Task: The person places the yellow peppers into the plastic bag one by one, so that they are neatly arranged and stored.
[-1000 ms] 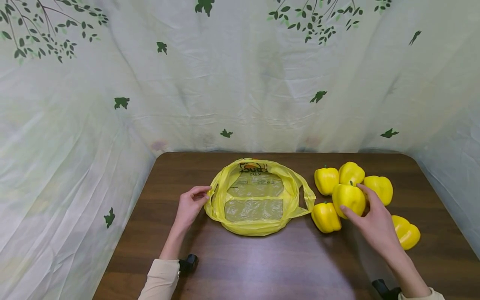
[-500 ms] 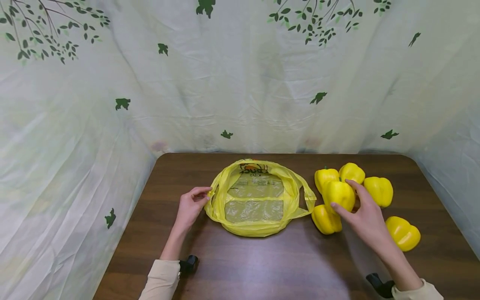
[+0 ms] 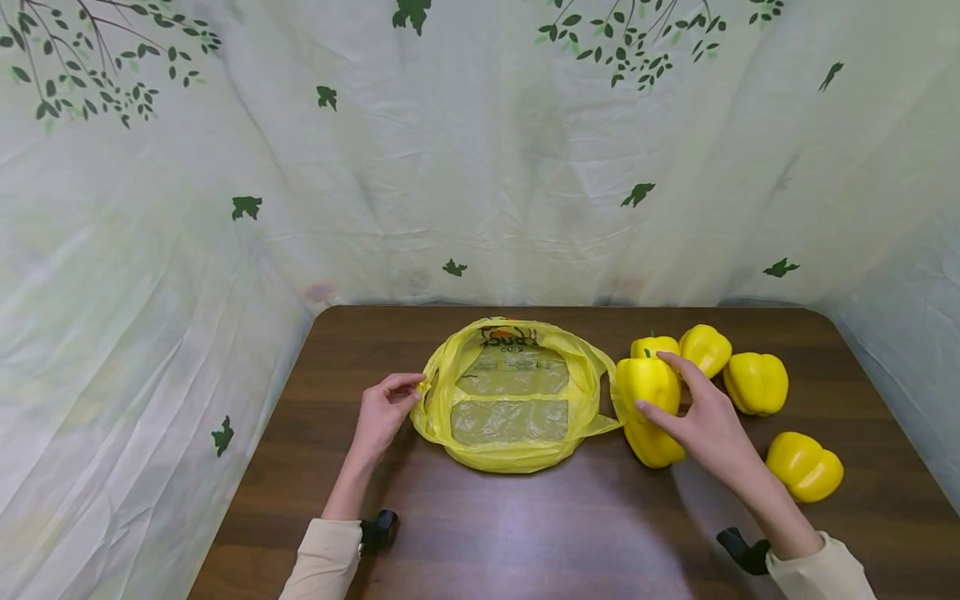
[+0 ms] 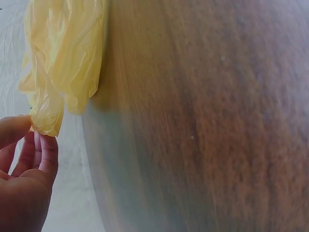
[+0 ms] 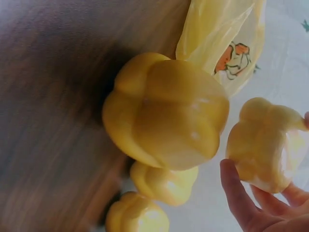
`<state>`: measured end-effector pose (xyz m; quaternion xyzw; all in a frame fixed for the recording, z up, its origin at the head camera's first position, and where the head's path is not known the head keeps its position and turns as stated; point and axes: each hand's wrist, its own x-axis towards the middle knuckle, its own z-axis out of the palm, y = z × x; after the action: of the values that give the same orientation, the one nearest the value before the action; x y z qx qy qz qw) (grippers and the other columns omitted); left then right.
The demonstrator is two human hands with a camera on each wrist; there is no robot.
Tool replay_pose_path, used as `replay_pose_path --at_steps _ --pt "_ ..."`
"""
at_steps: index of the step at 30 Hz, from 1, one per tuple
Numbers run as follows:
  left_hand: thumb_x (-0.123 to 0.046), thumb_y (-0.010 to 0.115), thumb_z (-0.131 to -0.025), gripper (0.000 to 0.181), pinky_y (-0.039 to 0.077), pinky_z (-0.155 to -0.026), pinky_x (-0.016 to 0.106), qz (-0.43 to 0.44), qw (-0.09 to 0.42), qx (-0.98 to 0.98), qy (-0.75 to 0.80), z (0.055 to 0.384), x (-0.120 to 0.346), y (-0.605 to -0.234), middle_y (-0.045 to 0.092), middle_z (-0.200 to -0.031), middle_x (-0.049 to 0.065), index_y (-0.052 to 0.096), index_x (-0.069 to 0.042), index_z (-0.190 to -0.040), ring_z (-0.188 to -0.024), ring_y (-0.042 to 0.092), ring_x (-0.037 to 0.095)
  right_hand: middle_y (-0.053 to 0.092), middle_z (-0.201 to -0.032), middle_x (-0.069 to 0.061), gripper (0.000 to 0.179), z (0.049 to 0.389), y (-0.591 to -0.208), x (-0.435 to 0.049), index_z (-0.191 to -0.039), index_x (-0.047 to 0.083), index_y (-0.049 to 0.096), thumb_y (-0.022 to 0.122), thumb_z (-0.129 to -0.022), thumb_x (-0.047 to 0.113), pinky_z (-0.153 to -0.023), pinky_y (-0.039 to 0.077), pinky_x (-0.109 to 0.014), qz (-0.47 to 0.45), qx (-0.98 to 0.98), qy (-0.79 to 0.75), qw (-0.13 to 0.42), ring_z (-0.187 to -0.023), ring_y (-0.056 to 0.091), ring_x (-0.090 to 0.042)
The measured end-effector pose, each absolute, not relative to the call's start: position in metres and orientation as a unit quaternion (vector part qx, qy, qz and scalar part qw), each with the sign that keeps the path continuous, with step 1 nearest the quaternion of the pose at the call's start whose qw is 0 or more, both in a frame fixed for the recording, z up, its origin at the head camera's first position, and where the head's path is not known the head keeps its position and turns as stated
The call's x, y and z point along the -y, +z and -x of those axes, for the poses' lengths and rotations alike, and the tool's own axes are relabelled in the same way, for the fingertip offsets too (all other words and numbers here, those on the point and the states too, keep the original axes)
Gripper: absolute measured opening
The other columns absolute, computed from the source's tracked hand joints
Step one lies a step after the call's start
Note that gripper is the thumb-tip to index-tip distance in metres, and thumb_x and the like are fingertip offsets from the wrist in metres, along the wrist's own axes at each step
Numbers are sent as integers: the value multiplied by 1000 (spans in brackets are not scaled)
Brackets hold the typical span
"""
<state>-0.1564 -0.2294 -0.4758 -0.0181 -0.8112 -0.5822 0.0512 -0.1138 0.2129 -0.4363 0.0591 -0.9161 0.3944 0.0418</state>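
Observation:
A thin yellow plastic bag (image 3: pixel 517 454) stands on the table with its mouth facing up. My left hand (image 3: pixel 384 417) pinches the bag's left handle between thumb and fingers, as the left wrist view shows at the bag's edge (image 4: pixel 47 116). Between the thumb and fingers of my right hand (image 3: pixel 708 421) is a yellow bell pepper (image 3: pixel 647 387), raised over the others and overlapping the bag's right handle in the head view. In the right wrist view, this held pepper (image 5: pixel 263 145) is off the table, beside a larger-looking pepper (image 5: pixel 166 111) on the wood.
More yellow bell peppers lie right of the bag: one in front (image 3: pixel 655 448), one behind (image 3: pixel 654 345), others at the back (image 3: pixel 705 348) and right (image 3: pixel 757 383), and one nearer the right forearm (image 3: pixel 805 467). Leaf-printed white cloth (image 3: pixel 510 167) hangs behind the brown table (image 3: pixel 480 542).
My right hand has carried the bell pepper leftward, from among the other peppers to the bag's right handle. The left hand keeps its pinch on the bag and stays in place.

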Motion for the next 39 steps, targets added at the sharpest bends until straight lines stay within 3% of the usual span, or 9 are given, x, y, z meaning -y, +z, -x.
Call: replay_pose_path --at_steps 8,23,30,39 --pt "12 62 -86 26 49 -76 19 18 68 812 -579 164 236 -498 66 -103 21 72 5 -109 -90 61 27 49 -139 -15 79 127 -437 -203 -147 13 40 74 -85 48 -81 52 -50 -90 915 392 24 -102 57 -31" --pt "10 64 -87 25 50 -76 18 8 60 812 -580 165 236 -499 65 -105 21 71 4 -111 -92 59 27 46 -145 -10 76 149 -435 -184 -147 14 40 74 -86 45 -97 42 -56 -147 911 384 -26 -126 47 -32" --pt "12 63 -87 25 50 -75 18 5 61 811 -582 163 235 -497 65 -104 19 71 4 -109 -90 59 26 47 -144 -8 76 157 -433 -174 -147 13 41 75 -85 42 -91 47 -51 -170 907 383 -45 -117 54 -27" --pt "12 63 -86 25 50 -74 18 10 66 810 -583 163 236 -499 65 -103 19 71 4 -108 -89 60 25 45 -147 -9 81 165 -434 -164 -149 10 38 75 -85 44 -94 46 -52 -195 904 374 -70 -121 53 -28"
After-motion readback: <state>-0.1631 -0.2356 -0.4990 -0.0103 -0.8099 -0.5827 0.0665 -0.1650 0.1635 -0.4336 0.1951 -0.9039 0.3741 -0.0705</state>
